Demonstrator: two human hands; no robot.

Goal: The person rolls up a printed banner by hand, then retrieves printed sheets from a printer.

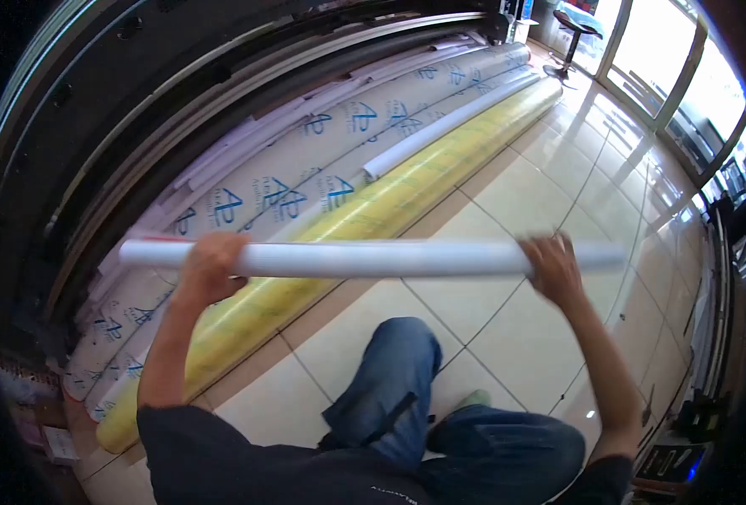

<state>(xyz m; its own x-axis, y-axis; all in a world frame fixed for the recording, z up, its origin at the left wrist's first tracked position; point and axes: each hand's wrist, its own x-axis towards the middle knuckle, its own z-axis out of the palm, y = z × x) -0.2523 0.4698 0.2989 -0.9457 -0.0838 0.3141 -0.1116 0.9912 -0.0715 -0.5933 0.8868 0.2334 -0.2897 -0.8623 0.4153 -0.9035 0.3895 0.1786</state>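
Observation:
A long white roll (373, 258) is held up level across the view, above the floor. My left hand (215, 263) is wrapped round it near its left end. Toward the right end, my right hand (551, 263) grips the same roll, its fingers blurred over the top. Beneath and beyond lies a long yellow wrapped roll (381, 206), running diagonally on the floor. Beside it rest large rolls (259, 181) in wrapping with blue printed lettering. A thinner white roll (449, 126) lies on top between them.
A large dark machine (137, 93) spans the upper left. On the tiled floor (592, 210), a stool (573, 38) stands at the far end near glass doors (652, 50). Long thin pieces (714, 295) line the right side, with a dark box (672, 463) at lower right.

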